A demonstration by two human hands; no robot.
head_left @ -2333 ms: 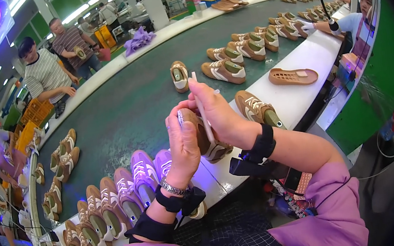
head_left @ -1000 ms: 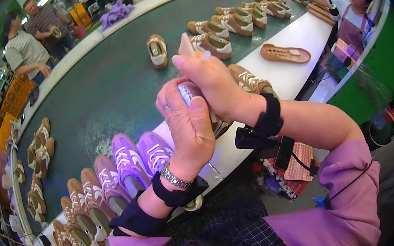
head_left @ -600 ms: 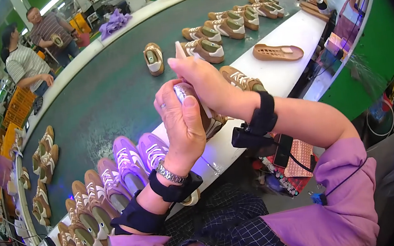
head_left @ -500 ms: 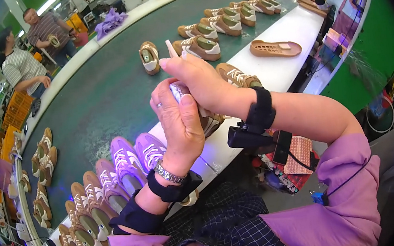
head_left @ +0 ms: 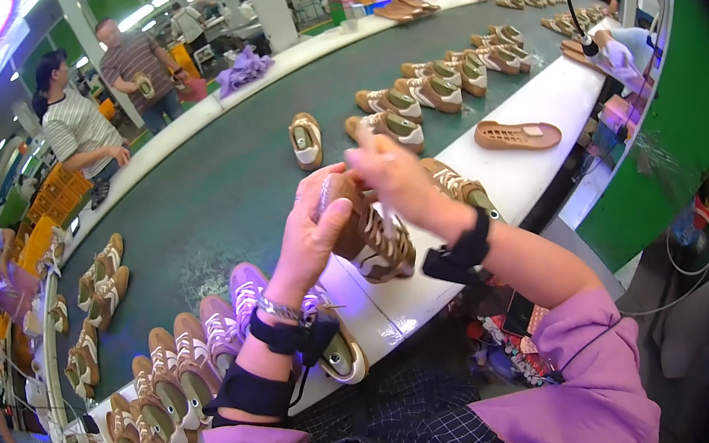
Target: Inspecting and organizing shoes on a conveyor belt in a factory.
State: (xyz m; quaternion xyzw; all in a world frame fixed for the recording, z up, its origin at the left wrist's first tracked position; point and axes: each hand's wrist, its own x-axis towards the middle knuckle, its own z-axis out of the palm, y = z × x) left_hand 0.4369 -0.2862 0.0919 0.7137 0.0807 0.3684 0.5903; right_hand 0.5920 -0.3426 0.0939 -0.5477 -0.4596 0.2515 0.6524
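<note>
- My left hand [head_left: 310,237] is closed around the brown shoe [head_left: 371,235], thumb on its near side, holding it up above the white ledge [head_left: 526,103] in front of me.
- The shoe lies between my two hands; its long axis runs from up-left, at my left fingers, down-right toward my right wrist, with the striped side panel facing me.
- My right hand [head_left: 393,177] is at the shoe's upper end, fingers pinched together there; it is blurred, so I cannot tell just what they pinch, though they touch the shoe.
- Both hands are on the shoe; the left carries it, the right works from above and to the right.
- Just below my left wrist sits a purple shoe [head_left: 248,289], first in a row of shoes along the ledge.
- Beyond my hands lies the green belt [head_left: 192,197] with more brown shoes, well apart.
- A flat tan sole [head_left: 518,134] lies on the ledge to the right.
- Two people stand at the belt's far side.
</note>
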